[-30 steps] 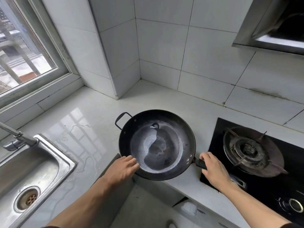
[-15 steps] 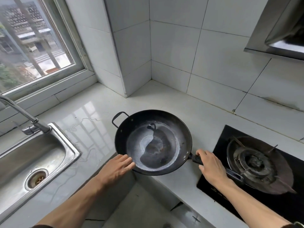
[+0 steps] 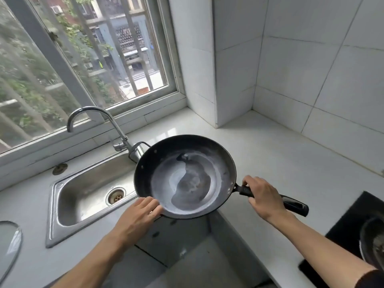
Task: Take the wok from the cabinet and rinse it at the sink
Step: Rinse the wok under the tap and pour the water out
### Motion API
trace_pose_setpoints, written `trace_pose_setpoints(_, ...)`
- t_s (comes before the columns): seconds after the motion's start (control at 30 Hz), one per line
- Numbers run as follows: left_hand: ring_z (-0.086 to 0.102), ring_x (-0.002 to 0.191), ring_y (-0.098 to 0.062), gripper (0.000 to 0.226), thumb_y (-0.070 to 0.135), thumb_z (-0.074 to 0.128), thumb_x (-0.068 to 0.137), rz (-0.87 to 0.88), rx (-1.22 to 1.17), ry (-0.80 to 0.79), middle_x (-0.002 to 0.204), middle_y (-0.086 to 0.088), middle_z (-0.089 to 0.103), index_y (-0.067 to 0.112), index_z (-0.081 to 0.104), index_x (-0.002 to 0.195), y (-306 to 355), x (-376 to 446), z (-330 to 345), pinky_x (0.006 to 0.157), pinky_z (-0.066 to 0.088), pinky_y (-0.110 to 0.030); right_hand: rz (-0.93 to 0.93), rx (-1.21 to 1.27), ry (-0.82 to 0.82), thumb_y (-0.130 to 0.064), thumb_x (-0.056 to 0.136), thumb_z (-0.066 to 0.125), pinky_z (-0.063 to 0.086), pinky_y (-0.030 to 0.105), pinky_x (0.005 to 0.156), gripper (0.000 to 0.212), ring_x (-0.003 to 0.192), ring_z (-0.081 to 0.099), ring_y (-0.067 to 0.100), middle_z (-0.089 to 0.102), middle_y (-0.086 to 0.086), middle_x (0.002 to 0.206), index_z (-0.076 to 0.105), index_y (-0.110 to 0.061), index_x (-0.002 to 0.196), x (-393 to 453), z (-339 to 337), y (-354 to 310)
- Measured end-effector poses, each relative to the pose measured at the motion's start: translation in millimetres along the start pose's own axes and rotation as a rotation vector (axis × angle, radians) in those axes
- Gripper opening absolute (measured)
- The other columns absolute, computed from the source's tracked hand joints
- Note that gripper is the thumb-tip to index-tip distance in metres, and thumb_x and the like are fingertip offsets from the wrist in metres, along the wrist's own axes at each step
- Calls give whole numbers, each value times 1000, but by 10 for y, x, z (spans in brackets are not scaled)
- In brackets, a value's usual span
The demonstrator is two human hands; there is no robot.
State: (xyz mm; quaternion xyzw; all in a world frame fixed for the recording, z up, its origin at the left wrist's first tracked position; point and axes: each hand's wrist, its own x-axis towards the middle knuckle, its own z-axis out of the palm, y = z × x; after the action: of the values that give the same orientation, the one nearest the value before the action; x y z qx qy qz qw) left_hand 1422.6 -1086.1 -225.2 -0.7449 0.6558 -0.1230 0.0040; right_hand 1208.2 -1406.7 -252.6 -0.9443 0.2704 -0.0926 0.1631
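A black wok [image 3: 185,176] with a pale, stained bottom hangs in the air, level, just right of the steel sink [image 3: 83,196]. Its left rim overlaps the sink's right edge. My right hand [image 3: 262,197] is shut around the wok's long black handle. My left hand [image 3: 139,215] grips the wok's near-left rim, fingers under it and thumb on the rim. The wok's small loop handle points toward the curved chrome tap [image 3: 97,123] behind the sink. No water runs from the tap.
A white counter [image 3: 280,154] wraps the tiled corner. The black gas hob [image 3: 353,231] sits at the right edge. A glass lid [image 3: 8,244] lies at the far left. A window [image 3: 83,59] stands behind the sink. Below the wok the floor shows.
The wok has left the counter beside the hob and travelled left toward the sink, carried by both hands. My view has swung left, bringing the whole sink and tap into sight.
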Motion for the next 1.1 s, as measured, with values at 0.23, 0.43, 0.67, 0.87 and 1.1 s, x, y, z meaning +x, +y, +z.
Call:
trace_pose_setpoints(0.23, 58, 77, -21, 19, 1, 57, 79, -110, 53, 13, 88, 1, 61, 15, 65, 89, -487, -758, -110, 69, 50, -28, -159, -49, -16, -2, 72, 59, 38, 30, 63, 35, 82, 50, 21, 50, -6, 84, 45, -25, 95, 381, 261, -870)
trace_pose_setpoints(0.43, 58, 75, -21, 30, -5, 71, 68, -199, 24, 57, 87, -1, 61, 14, 64, 90, -1068, -1412, -42, 67, 51, -29, -222, -84, -37, -4, 75, 59, 42, 32, 69, 35, 89, 52, 20, 52, -6, 90, 48, -25, 100, 660, 491, -1732)
trace_pose_setpoints(0.67, 57, 75, -19, 29, -4, 71, 72, -269, 7, 40, 89, 0, 62, 17, 66, 92, -1444, -2069, -11, 67, 52, -28, -291, -110, -113, -5, 74, 61, 40, 31, 68, 36, 91, 52, 21, 45, -8, 87, 49, -25, 102, 871, 764, -2447)
trace_pose_setpoints(0.87, 56, 73, -19, 29, -5, 72, 71, -360, -14, 18, 86, 2, 60, 18, 66, 89, -1604, -2358, 111, 65, 50, -28, -375, -141, -155, -6, 76, 59, 43, 32, 70, 34, 90, 52, 20, 44, -8, 85, 50, -25, 102, 1179, 986, -2826)
trace_pose_setpoints(1.1, 54, 73, -20, 15, 3, 62, 83, -439, 4, 18, 85, 2, 58, 18, 63, 86, -1896, -2372, 216, 65, 47, -28, -424, -102, -226, -7, 77, 60, 46, 35, 68, 33, 90, 52, 22, 54, -4, 92, 50, -25, 102, 1676, 1306, -3056)
